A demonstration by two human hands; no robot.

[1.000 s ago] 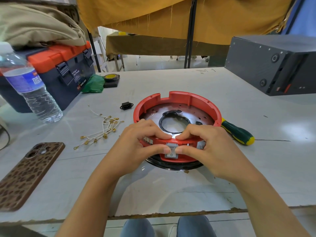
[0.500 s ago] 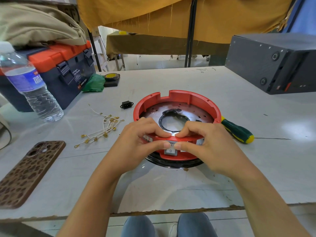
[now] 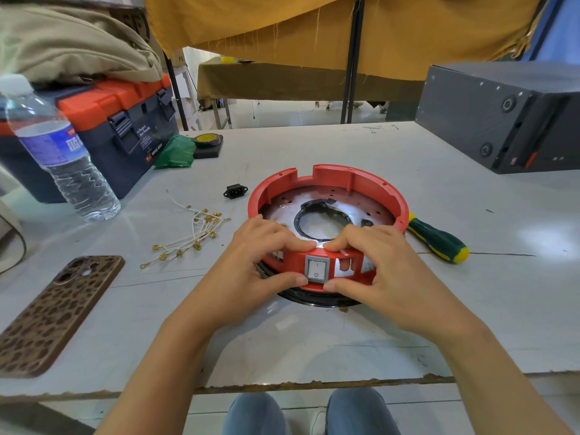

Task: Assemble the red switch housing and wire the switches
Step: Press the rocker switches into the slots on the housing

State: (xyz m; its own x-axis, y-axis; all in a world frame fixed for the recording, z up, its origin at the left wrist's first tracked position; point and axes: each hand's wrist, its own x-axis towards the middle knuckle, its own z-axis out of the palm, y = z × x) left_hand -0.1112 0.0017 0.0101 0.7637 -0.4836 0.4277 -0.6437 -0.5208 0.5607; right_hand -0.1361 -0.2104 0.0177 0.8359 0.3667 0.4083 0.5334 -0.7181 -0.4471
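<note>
We are looking at a red switch housing [image 3: 329,180] ringing a shiny silver plate [image 3: 370,208], with a grey-framed white rocker switch [image 3: 317,269] showing in its near wall and a black ring [image 3: 314,298] peeking out beneath. We are seeing cream wires [image 3: 188,237] tipped with gold terminals, a black socket [image 3: 235,191], a dark green screwdriver [image 3: 437,241] with yellow ends, a brown phone case [image 3: 50,312] spotted leopard-style, a navy toolbox [image 3: 125,136] with an orange lid, a clear bottle [image 3: 62,152] wearing a blue label, a dark grey box [image 3: 502,120] and mustard-yellow cloth [image 3: 282,26] hanging behind
</note>
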